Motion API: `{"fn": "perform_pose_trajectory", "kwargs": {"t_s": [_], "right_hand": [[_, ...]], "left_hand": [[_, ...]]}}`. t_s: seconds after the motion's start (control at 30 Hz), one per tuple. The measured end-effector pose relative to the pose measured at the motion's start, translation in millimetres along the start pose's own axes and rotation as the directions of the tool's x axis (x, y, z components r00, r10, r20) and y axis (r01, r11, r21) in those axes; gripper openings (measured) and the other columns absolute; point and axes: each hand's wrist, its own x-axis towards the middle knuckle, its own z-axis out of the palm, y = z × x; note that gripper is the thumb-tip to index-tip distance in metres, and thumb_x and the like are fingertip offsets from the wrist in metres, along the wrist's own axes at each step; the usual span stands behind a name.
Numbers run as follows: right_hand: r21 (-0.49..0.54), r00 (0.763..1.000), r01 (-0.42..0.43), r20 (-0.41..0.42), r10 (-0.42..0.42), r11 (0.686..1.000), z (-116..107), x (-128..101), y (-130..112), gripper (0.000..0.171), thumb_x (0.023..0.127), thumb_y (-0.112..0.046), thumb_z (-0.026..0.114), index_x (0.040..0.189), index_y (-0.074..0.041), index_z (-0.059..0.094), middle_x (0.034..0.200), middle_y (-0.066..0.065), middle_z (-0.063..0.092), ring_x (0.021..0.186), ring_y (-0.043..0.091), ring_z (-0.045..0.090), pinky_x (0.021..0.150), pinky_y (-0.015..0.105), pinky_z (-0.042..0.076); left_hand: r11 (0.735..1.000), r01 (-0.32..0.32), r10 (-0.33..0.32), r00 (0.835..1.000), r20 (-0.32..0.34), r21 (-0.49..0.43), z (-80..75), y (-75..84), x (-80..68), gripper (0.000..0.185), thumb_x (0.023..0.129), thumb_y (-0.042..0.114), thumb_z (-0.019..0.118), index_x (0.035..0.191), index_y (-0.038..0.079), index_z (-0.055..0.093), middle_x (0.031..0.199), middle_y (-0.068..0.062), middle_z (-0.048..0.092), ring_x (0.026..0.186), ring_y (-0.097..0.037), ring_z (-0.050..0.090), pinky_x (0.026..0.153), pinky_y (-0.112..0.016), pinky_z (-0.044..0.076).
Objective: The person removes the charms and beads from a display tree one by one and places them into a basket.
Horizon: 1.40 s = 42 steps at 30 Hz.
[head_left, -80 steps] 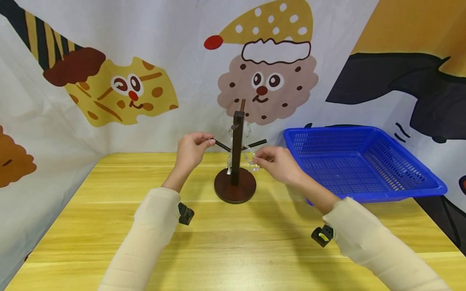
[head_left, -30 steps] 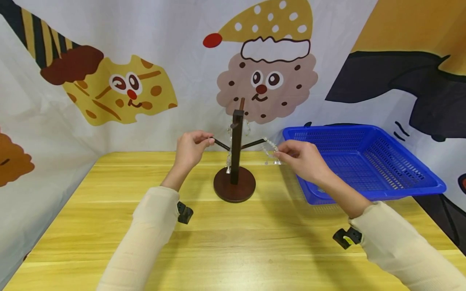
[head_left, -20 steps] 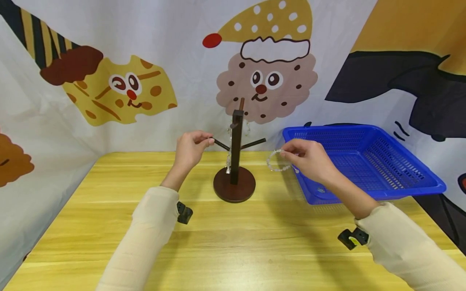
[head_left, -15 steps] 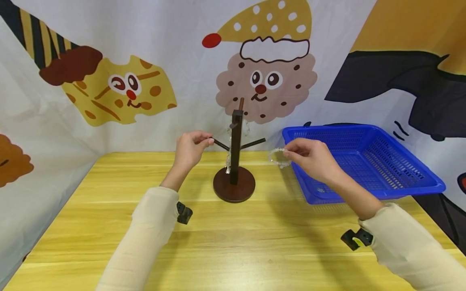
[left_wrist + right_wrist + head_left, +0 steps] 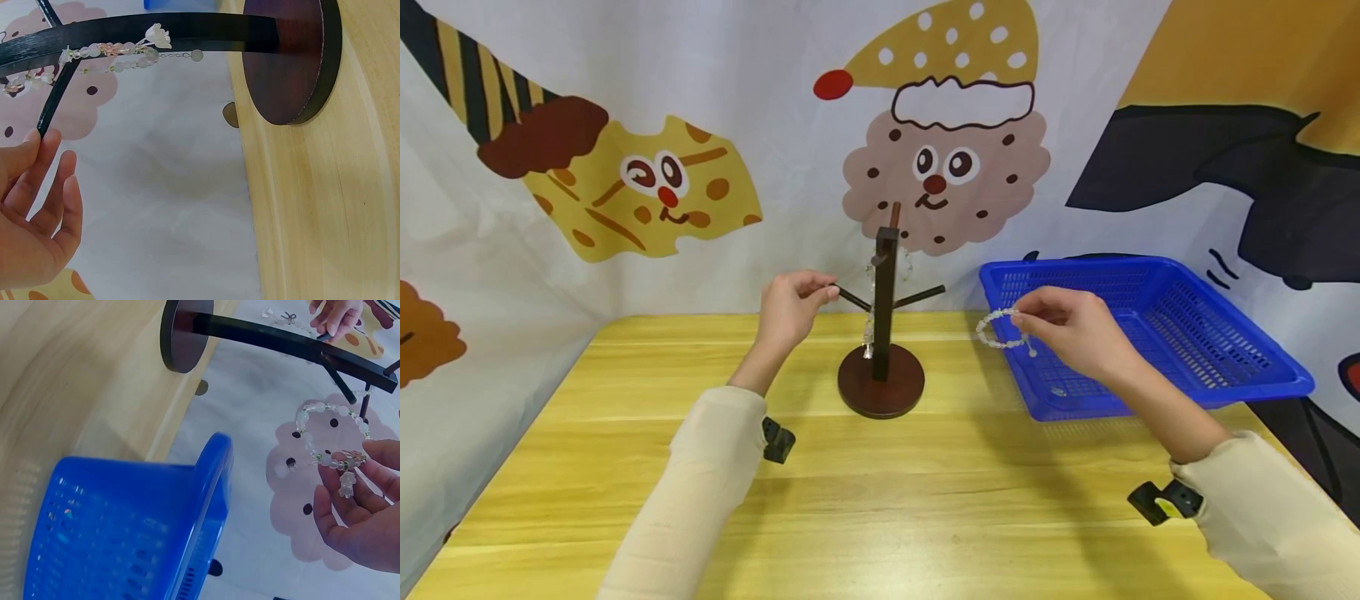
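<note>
The person's right hand (image 5: 1075,333) pinches a small bracelet of clear and white beads (image 5: 1000,330) between thumb and fingertips, so that grip is closed on the bracelet. The bracelet hangs as an open loop in the air just above the near left corner of the blue perforated plastic basket (image 5: 1225,379), touching neither the basket nor the stand. In the right wrist view the same bead loop (image 5: 325,434) shows a small white flower-shaped charm at the fingertips (image 5: 375,456), with the basket's rim (image 5: 209,487) below it.

The left hand (image 5: 790,308) is raised at the left side of the dark brown wooden stand with a round base (image 5: 882,387). Its thumb and fingers close narrowly on the tip of the stand's left black peg (image 5: 850,297). In the left wrist view the fingers (image 5: 44,162) lie fairly straight beside the peg's end (image 5: 53,106), with one fingertip touching it.

A second beaded bracelet with pale beads and a white flower (image 5: 125,50) hangs against the stand's upright post (image 5: 883,300). The right-hand peg (image 5: 921,294) carries nothing. The stand sits upright on the yellow wooden table (image 5: 880,500), between the two hands and well to the left of the basket, which rests at the table's right edge. Behind it all hangs a cloth backdrop printed with cartoon biscuit figures (image 5: 943,167).
</note>
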Motion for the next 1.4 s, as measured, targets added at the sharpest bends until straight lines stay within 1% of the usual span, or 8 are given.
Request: {"fn": "perform_pose_trajectory", "kwargs": {"t_s": [0.13,0.4,0.67,0.83,1.03,1.17,1.4], "right_hand": [[-0.016,1.0,-0.024,-0.007,0.024,1.0,-6,-4,5,0.02,0.091,-0.025,0.057,0.096,-0.008,0.066,0.083,0.005,0.065,0.072,0.011,0.06,0.062,0.026,0.045],[-0.049,0.997,-0.078,-0.025,0.077,0.996,-21,-14,15,0.022,0.091,-0.028,0.057,0.098,-0.009,0.065,0.085,0.007,0.065,0.072,0.008,0.059,0.061,0.025,0.045],[-0.085,0.994,-0.111,-0.024,0.109,0.99,-31,-28,35,0.022,0.091,-0.025,0.058,0.099,-0.006,0.066,0.086,0.008,0.066,0.069,0.003,0.058,0.059,0.022,0.044],[-0.097,0.992,-0.129,-0.004,0.129,0.987,-33,-38,50,0.023,0.091,-0.024,0.058,0.099,-0.005,0.066,0.086,0.007,0.065,0.07,0.002,0.057,0.058,0.023,0.044],[-0.109,0.991,-0.129,0.016,0.131,0.986,-31,-49,65,0.02,0.09,-0.022,0.059,0.098,-0.004,0.066,0.086,0.007,0.066,0.071,0.003,0.059,0.056,0.023,0.044],[-0.11,0.991,-0.132,0.019,0.135,0.985,-28,-54,72,0.019,0.09,-0.021,0.06,0.097,-0.004,0.066,0.085,0.008,0.066,0.071,0.006,0.059,0.056,0.024,0.044],[-0.099,0.989,-0.137,0.035,0.141,0.986,-23,-60,79,0.018,0.09,-0.019,0.06,0.097,-0.003,0.066,0.086,0.008,0.066,0.071,0.004,0.058,0.054,0.025,0.044]], "left_hand": [[1.0,0.011,-0.011,1.0,0.003,-0.007,-0.6,0.7,0.1,0.021,0.088,0.017,0.062,0.102,0.005,0.07,0.093,-0.011,0.069,0.086,-0.024,0.065,0.078,-0.037,0.049],[1.0,0.017,-0.017,1.0,0.004,-0.003,0.0,1.0,0.6,0.02,0.087,0.017,0.062,0.101,0.005,0.07,0.093,-0.011,0.069,0.087,-0.024,0.065,0.079,-0.037,0.049],[1.0,0.017,-0.016,1.0,0.004,-0.008,-0.2,1.3,0.5,0.02,0.087,0.017,0.062,0.101,0.005,0.07,0.092,-0.011,0.069,0.086,-0.024,0.065,0.078,-0.037,0.049],[1.0,0.016,-0.016,1.0,0.003,-0.006,-0.4,1.0,0.4,0.02,0.087,0.017,0.062,0.102,0.004,0.07,0.092,-0.011,0.069,0.086,-0.024,0.065,0.078,-0.037,0.049],[1.0,0.014,-0.014,1.0,0.004,-0.003,-0.4,0.4,0.6,0.021,0.088,0.016,0.062,0.102,0.004,0.07,0.092,-0.012,0.069,0.086,-0.024,0.065,0.078,-0.037,0.049],[1.0,0.013,-0.013,1.0,0.003,0.0,-0.8,-0.1,0.5,0.021,0.087,0.017,0.062,0.102,0.004,0.07,0.092,-0.012,0.069,0.086,-0.024,0.065,0.078,-0.037,0.049],[1.0,0.015,-0.015,1.0,0.006,-0.001,-0.6,0.2,1.2,0.021,0.087,0.017,0.062,0.102,0.004,0.07,0.092,-0.012,0.069,0.085,-0.024,0.065,0.079,-0.037,0.049]]}}
